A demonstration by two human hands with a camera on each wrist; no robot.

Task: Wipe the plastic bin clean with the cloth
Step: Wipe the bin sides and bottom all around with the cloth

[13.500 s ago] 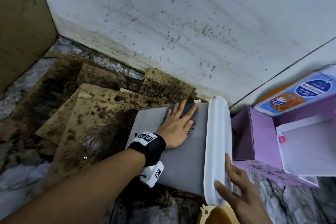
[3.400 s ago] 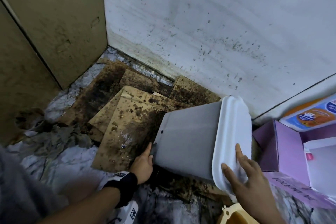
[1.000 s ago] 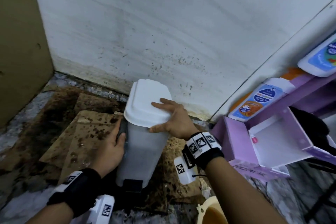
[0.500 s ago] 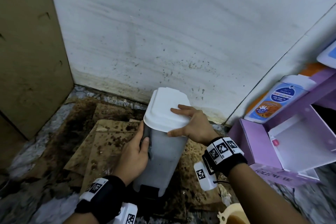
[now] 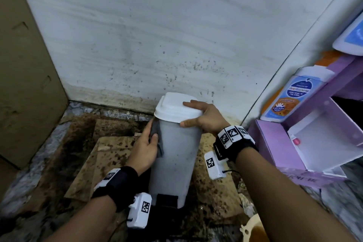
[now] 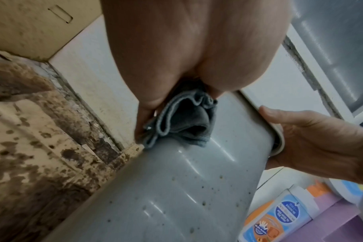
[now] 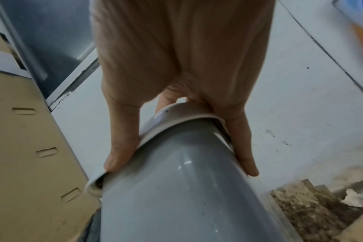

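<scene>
A grey plastic bin [image 5: 174, 155] with a white lid [image 5: 175, 109] stands upright on stained cardboard by the wall. My left hand [image 5: 146, 146] holds a folded grey cloth [image 5: 156, 139] against the bin's upper left side, just under the lid. In the left wrist view the cloth [image 6: 184, 121] bunches between my palm and the bin wall [image 6: 176, 188], which carries small dark specks. My right hand [image 5: 202, 117] grips the lid's right edge, fingers on top and thumb below the rim. The right wrist view shows my thumb and fingers [image 7: 122, 147] clamped round the lid rim [image 7: 176, 117].
Stained cardboard sheets [image 5: 110, 155] cover the floor in the corner. A speckled white wall [image 5: 157, 45] rises behind the bin and a brown panel [image 5: 25, 84] at the left. A purple shelf unit [image 5: 306, 139] with a bottle [image 5: 286, 96] stands at the right. An orange-rimmed container [image 5: 253, 232] sits near the bottom.
The bin, earlier lying tilted on its side, now stands upright. Over the last second my left hand has slid the cloth up its left side toward the lid; the right hand keeps hold of the lid.
</scene>
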